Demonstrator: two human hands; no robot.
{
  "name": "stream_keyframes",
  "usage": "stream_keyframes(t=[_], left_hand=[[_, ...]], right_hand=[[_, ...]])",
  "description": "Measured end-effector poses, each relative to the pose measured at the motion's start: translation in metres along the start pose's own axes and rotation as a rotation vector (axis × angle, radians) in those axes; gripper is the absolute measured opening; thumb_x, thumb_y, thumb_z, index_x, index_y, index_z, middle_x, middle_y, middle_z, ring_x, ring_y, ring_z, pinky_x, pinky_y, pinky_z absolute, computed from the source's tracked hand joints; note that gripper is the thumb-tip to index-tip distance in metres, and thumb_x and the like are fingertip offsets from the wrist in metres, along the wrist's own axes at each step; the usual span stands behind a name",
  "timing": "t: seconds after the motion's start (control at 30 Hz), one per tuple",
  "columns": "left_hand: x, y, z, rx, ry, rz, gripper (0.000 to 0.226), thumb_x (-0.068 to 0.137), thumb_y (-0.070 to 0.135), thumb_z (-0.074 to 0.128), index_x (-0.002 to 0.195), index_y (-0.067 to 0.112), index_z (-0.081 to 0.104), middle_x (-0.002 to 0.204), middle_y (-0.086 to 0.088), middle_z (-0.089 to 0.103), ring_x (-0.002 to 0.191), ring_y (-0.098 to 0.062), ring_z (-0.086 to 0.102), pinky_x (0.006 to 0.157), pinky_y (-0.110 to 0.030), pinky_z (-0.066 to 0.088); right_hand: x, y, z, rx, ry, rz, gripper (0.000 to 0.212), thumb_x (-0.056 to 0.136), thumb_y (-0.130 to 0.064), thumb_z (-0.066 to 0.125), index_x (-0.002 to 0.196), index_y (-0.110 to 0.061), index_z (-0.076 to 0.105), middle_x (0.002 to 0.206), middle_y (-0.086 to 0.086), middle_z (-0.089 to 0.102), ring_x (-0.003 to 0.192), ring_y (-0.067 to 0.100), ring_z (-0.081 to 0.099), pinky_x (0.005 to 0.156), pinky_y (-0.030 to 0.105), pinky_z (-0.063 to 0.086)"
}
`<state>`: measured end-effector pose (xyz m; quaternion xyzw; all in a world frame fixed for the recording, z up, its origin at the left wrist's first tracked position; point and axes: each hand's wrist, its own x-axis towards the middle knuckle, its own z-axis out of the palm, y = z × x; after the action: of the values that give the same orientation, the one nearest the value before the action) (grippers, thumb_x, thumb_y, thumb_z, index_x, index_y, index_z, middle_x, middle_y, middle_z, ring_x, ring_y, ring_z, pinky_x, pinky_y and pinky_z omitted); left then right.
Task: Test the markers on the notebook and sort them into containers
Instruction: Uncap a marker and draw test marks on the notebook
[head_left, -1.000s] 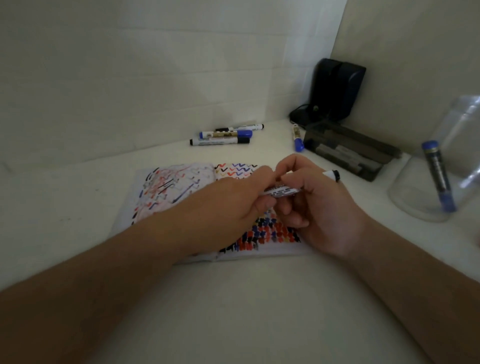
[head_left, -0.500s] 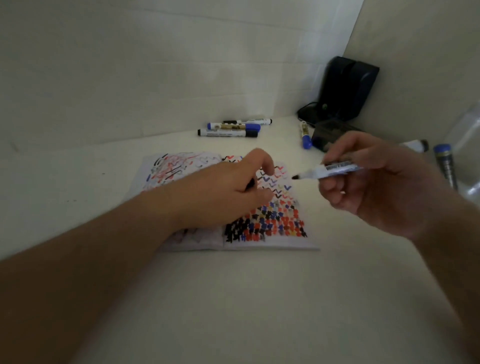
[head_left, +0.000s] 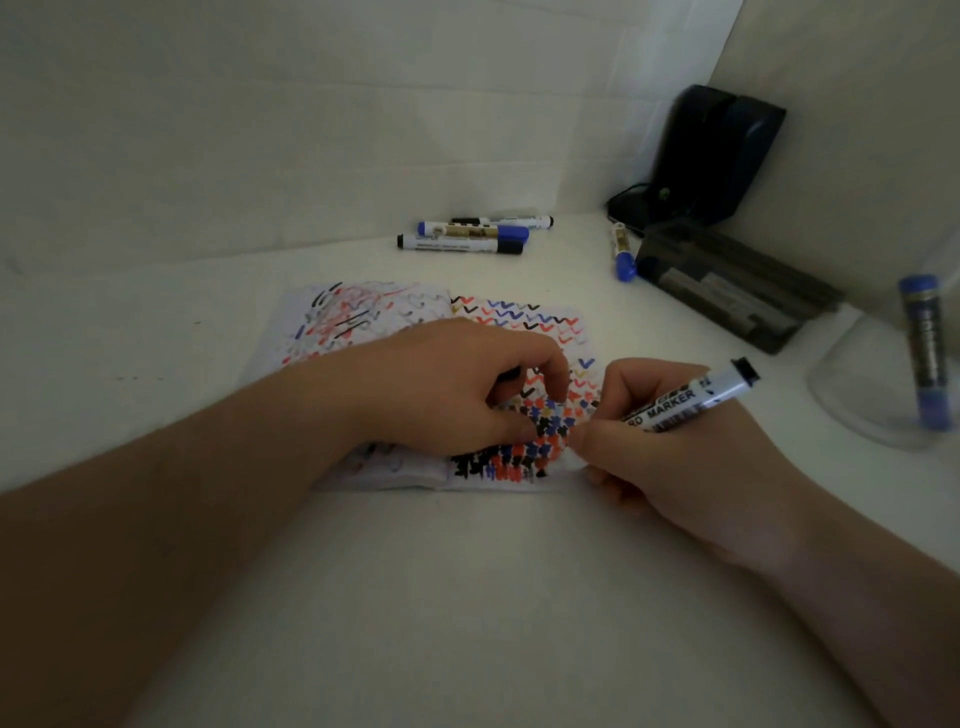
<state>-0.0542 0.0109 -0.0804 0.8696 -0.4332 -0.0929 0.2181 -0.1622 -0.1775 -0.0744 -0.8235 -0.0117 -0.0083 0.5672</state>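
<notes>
Dim white desk (head_left: 467, 597) in a corner, with the notebook (head_left: 519, 322) lying open mid-frame, both pages crowded with red, blue and black test marks. The right hand (head_left: 675, 457) grips a marker (head_left: 696, 402) in a writing hold at the right page's edge; its tip is hidden behind the fingers. The left hand (head_left: 457, 389) rests curled on the page, pinching what looks like the black cap (head_left: 511, 373).

With so little bare paper left, a fresh stroke could get lost among old ones and the marker be misjudged. The cap could also slip from that loose pinch and roll away.

Half a second ago the marker was raised above the page, tip pointing left; now it has come down to the paper.

At upper centre lie spare markers (head_left: 467, 238), one blue-capped (head_left: 622, 254) near the dark tray (head_left: 727, 291); a clear jar (head_left: 857, 405) at right holds a blue marker (head_left: 922, 353).
</notes>
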Motion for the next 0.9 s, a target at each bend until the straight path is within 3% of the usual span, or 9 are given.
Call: stream_keyframes(t=[0.17,0.3,0.5,0.73,0.9], left_hand=[[0.0007,0.0013,0.0018,0.032,0.005,0.005,0.024,0.091,0.046,0.07,0.112,0.049,0.058,0.076,0.01,0.058,0.066,-0.004,0.054,0.063,-0.028,0.044],[-0.0003,0.0008,0.0011,0.013,0.003,0.007,0.023,0.09,0.048,0.071,0.11,0.049,0.059,0.075,0.01,0.058,0.066,-0.004,0.054,0.064,-0.028,0.047],[0.0002,-0.0004,0.0023,0.023,0.015,0.018,0.024,0.089,0.051,0.071,0.109,0.05,0.058,0.077,0.01,0.059,0.068,-0.004,0.055,0.065,-0.028,0.047],[-0.0001,-0.0006,0.0023,0.018,0.011,0.018,0.024,0.09,0.051,0.07,0.11,0.05,0.058,0.076,0.011,0.058,0.067,-0.005,0.055,0.065,-0.03,0.049],[-0.0004,-0.0014,0.0026,0.017,0.011,0.016,0.025,0.09,0.051,0.07,0.11,0.05,0.057,0.077,0.01,0.059,0.068,-0.005,0.056,0.064,-0.029,0.048]], right_hand=[[0.0009,-0.0027,-0.0002,0.024,-0.003,0.028,0.035,0.083,0.004,0.072,0.056,-0.016,0.061,0.059,0.018,0.065,0.047,0.023,0.059,0.043,0.027,0.05],[-0.0007,-0.0025,0.0017,-0.05,0.029,0.011,0.03,0.084,0.003,0.071,0.06,-0.007,0.057,0.057,0.021,0.064,0.045,0.026,0.057,0.043,0.03,0.049],[-0.0016,-0.0047,-0.0001,-0.035,0.024,0.036,0.033,0.084,0.004,0.07,0.058,-0.011,0.056,0.057,0.022,0.061,0.046,0.025,0.055,0.043,0.029,0.047],[-0.0014,-0.0024,0.0003,-0.057,0.008,0.025,0.025,0.083,0.002,0.069,0.063,-0.005,0.056,0.058,0.023,0.063,0.046,0.025,0.056,0.043,0.03,0.048],[-0.0008,-0.0018,-0.001,-0.013,0.011,0.02,0.037,0.086,0.006,0.068,0.057,-0.015,0.058,0.057,0.019,0.062,0.046,0.022,0.056,0.042,0.028,0.048]])
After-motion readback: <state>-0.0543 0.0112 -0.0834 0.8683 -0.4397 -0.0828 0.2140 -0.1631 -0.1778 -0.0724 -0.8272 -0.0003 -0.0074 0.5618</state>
